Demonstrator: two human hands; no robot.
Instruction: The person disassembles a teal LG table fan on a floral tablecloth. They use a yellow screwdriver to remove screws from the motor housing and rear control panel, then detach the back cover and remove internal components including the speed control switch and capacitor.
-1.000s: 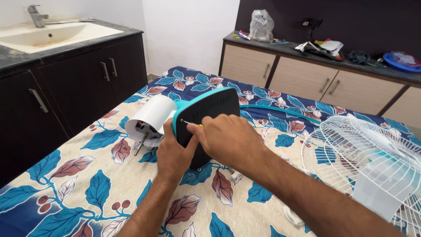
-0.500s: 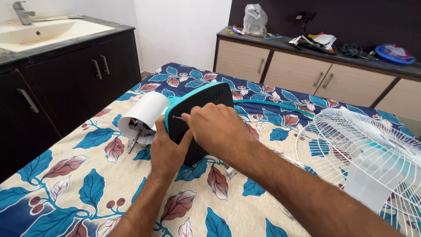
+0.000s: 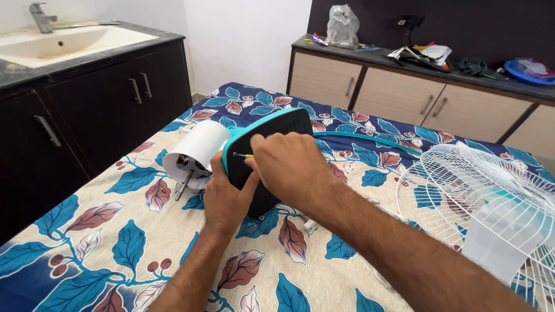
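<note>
Head view: left hand (image 3: 226, 199) grips fan base (image 3: 269, 159), stiff, bulky plastic; right hand (image 3: 289, 167) pinches thin screwdriver (image 3: 243, 155) w/ fingertips. Best held by base edge.

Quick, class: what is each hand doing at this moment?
Left hand: closed around the fan base, gripping its edge.
Right hand: closed on a screwdriver against the base.
</note>
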